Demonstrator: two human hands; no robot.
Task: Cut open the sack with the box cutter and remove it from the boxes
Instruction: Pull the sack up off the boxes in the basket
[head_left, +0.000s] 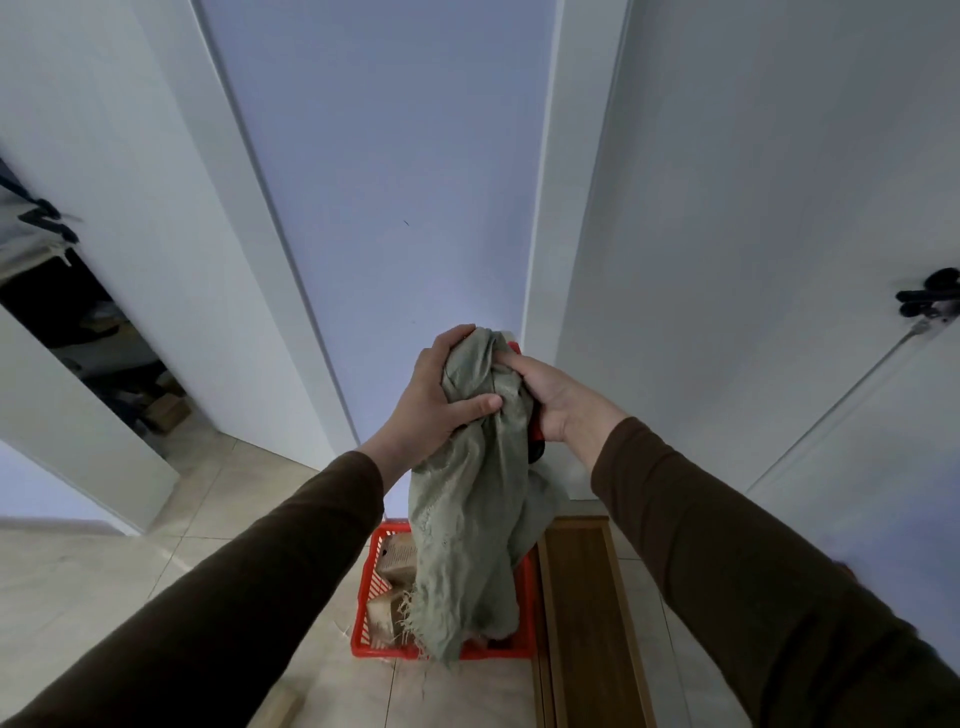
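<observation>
The sack (470, 499) hangs from both hands over the basket (523, 613); boxes (397, 558) lie in the basket's left side; a board (587, 613) lies just right of it.

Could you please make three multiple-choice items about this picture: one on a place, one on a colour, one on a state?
1. Where are the boxes?
A. In the basket on the floor
B. On a shelf
C. In the person's hands

2. What colour is the basket?
A. Blue
B. Red
C. White

3. How is the sack now?
A. Flat on the floor
B. Tied shut around the boxes
C. Bunched up and lifted by both hands

Key:
1 A: the boxes lie inside the basket, below the hanging cloth.
2 B: its rim and slatted wall are red.
3 C: the left hand and the right hand grip its gathered top, and its frayed edge hangs free.
</observation>
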